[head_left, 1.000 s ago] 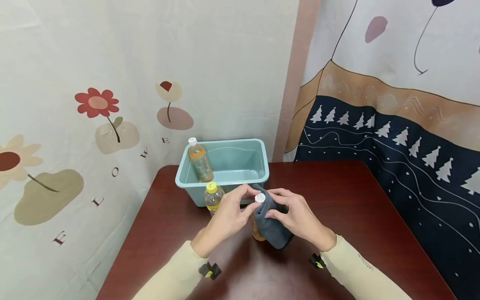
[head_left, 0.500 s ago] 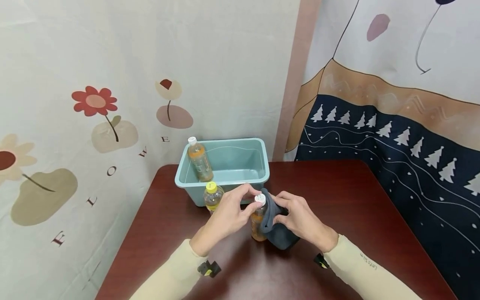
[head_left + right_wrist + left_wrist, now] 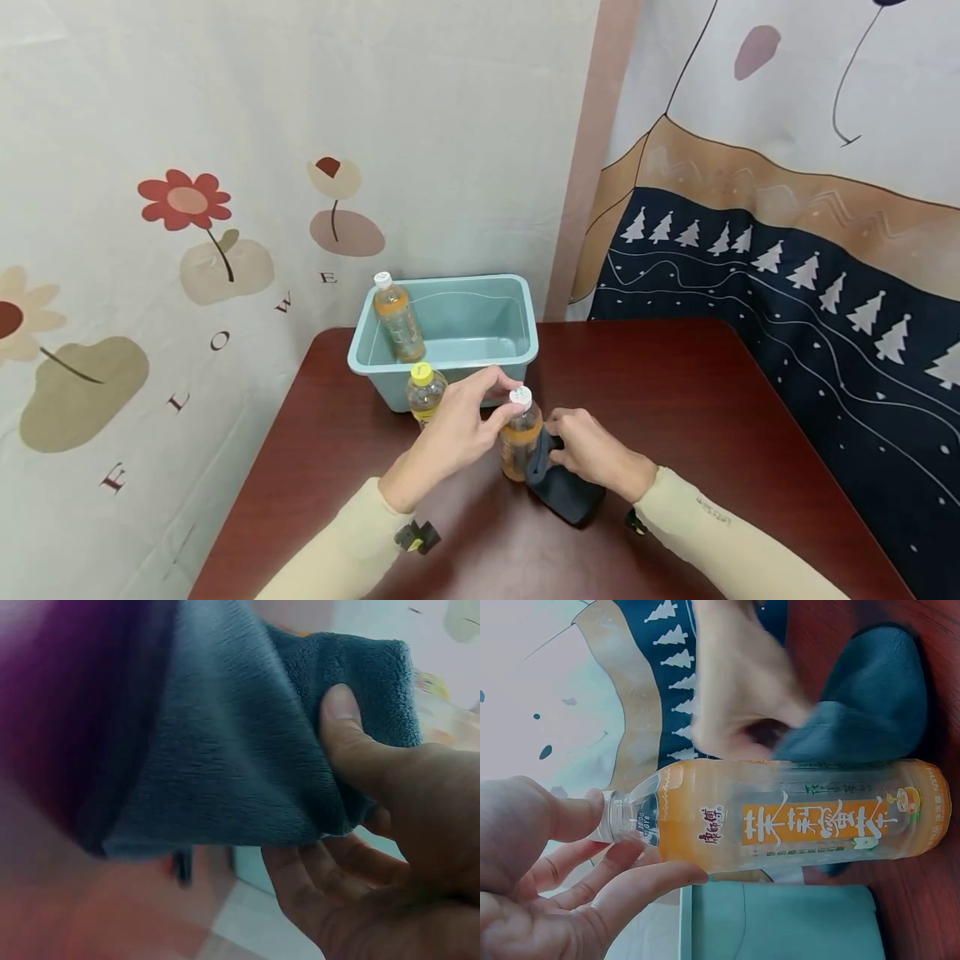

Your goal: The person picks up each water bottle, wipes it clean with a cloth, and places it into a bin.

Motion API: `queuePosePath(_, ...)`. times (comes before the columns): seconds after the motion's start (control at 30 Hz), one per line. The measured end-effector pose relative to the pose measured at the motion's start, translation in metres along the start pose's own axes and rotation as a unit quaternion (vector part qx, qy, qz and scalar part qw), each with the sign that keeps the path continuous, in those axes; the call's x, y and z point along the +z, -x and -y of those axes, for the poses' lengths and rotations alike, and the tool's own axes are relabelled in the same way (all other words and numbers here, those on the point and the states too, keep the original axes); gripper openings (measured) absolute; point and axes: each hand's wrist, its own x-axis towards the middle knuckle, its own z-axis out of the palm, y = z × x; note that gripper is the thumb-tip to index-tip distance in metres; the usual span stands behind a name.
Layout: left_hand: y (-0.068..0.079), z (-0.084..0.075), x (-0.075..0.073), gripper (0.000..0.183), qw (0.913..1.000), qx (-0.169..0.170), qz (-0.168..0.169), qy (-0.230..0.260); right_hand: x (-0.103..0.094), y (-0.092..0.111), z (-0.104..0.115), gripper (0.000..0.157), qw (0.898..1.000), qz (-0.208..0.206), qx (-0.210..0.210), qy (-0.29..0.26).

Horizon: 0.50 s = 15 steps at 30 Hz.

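My left hand pinches the white cap of an upright bottle of orange-labelled tea. In the left wrist view, thumb and forefinger close on the cap, and Chinese lettering runs along the bottle's label. To the bottle's right, my right hand grips a dark grey-blue cloth, one fold of which lies against the bottle's side. The cloth's lower part hangs down close to the table. Seen from the right wrist, the thumb presses on the fuzzy cloth, with the other fingers behind it.
Behind the hands is a light-blue plastic bin, with a white-capped bottle leaning inside at its left. A yellow-capped bottle stands before the bin, partly hidden by my left hand. The dark red table meets printed fabric hangings.
My right hand has slid the cloth from the bottle's neck down along its right side, baring the shoulder and label. My left hand keeps hold of the cap, nearly still.
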Motion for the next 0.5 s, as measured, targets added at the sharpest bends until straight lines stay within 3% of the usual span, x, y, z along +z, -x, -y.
queuePosePath(0.03, 0.0, 0.016, 0.009, 0.019, 0.9999, 0.016, -0.006, 0.001, 0.004, 0.0, -0.003, 0.021, 1.0, 0.009, 0.0, 0.007)
queuePosePath(0.13, 0.001, 0.015, 0.01, 0.019, 0.9996, 0.027, -0.007, 0.002, 0.012, -0.001, -0.009, 0.02, 0.999, 0.028, 0.006, 0.015)
queuePosePath(0.23, 0.0, 0.013, 0.011, 0.02, 0.9998, 0.016, 0.002, 0.009, 0.015, -0.001, -0.013, 0.02, 0.999, 0.03, 0.018, -0.001)
queuePosePath(0.27, 0.0, -0.002, 0.003, 0.019, 0.9999, 0.003, 0.007, 0.009, 0.015, -0.001, -0.014, 0.021, 0.999, 0.027, 0.019, -0.01)
queuePosePath(0.5, 0.0, -0.003, 0.003, 0.02, 0.9995, -0.029, 0.009, -0.005, 0.009, -0.002, -0.013, 0.035, 0.998, -0.005, 0.019, -0.064)
